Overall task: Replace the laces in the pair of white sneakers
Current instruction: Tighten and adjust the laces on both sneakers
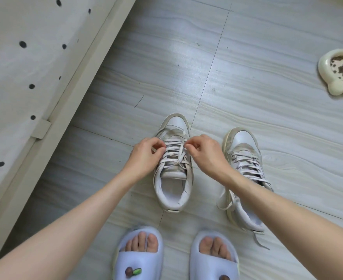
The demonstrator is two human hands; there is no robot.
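Two worn white sneakers stand on the grey floor, toes pointing away from me. The left sneaker (pixel 173 190) is laced with a pale lace (pixel 174 153). My left hand (pixel 146 153) pinches the lace at the shoe's left side, near the lower eyelets. My right hand (pixel 204 152) pinches the same lace at the right side. The right sneaker (pixel 242 150) stands beside it, laced, with loose lace ends (pixel 225 206) trailing on the floor; my right forearm crosses over its heel.
A white bed frame edge (pixel 69 102) with a dotted mattress cover runs along the left. A cream pet bowl (pixel 328 77) with kibble sits at the far right. My feet in pale blue slippers (pixel 140 259) are at the bottom.
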